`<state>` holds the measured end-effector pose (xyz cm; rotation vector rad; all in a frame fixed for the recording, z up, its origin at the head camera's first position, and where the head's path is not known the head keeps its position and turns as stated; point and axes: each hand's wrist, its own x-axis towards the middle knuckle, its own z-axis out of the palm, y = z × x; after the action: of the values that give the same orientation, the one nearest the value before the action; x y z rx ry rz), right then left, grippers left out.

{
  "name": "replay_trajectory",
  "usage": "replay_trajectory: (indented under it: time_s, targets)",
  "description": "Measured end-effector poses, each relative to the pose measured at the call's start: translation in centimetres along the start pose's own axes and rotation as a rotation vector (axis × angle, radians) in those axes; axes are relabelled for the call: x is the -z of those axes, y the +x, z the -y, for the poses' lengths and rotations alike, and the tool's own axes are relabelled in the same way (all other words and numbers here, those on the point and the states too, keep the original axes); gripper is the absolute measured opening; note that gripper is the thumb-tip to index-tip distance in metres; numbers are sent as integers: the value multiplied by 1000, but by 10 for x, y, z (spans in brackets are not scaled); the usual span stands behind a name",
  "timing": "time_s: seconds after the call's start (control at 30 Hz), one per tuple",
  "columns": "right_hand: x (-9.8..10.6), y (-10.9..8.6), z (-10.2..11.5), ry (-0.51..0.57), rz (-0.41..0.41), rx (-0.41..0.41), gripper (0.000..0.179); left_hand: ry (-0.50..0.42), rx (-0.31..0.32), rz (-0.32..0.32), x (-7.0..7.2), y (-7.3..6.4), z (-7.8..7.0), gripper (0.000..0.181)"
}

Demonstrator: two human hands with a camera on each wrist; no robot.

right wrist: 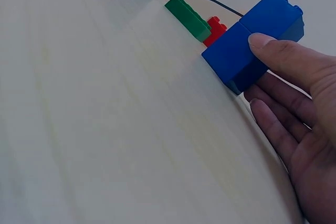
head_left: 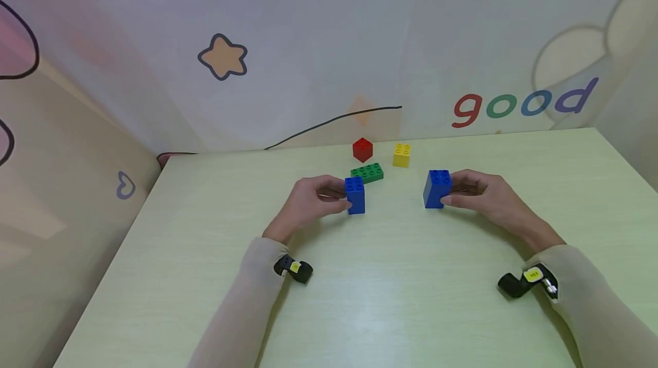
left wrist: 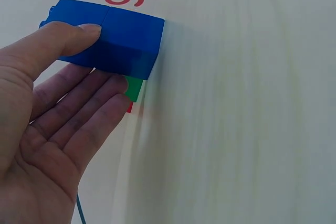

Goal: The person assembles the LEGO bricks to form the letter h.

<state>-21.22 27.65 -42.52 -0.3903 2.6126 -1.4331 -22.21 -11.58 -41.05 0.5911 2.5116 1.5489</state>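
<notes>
Left hand (head_left: pixel 311 199) pinches a blue two-brick stack (head_left: pixel 356 196), right hand (head_left: pixel 488 194) pinches a matching blue stack (head_left: pixel 436 190) (studs up on both, btw). Green brick (head_left: pixel 368 172) sits just behind the left one.

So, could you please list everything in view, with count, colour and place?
Left stack: two blocks, blue, in left hand
Right stack: two blocks, blue, in right hand
Green block: one, green, behind left stack
Red block: one, red, behind green block
Yellow block: one, yellow, right of red block
Table: one, pale green, beneath blocks
Walls: three, pale, around table
Star: one, orange, back wall
Heart: one, purple, left wall
Word "good": one, four colours, back wall
Other drawings: several, mixed colours, walls
Sleeves: two, beige, at bottom
Wrist cameras: two, black, on sleeves
Hands: two, bare, on stacks
</notes>
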Motion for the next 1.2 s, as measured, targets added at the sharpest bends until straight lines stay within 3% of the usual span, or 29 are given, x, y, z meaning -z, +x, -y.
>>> replay_trajectory:
  time_s: [0.63,1.2]
  targets:
    - [-3,1,4,-11,15,13,54,-12,37,5,-25,9,-11,37]
    - [-4,3,8,-21,13,21,50,6,1,11,-37,14,-17,35]
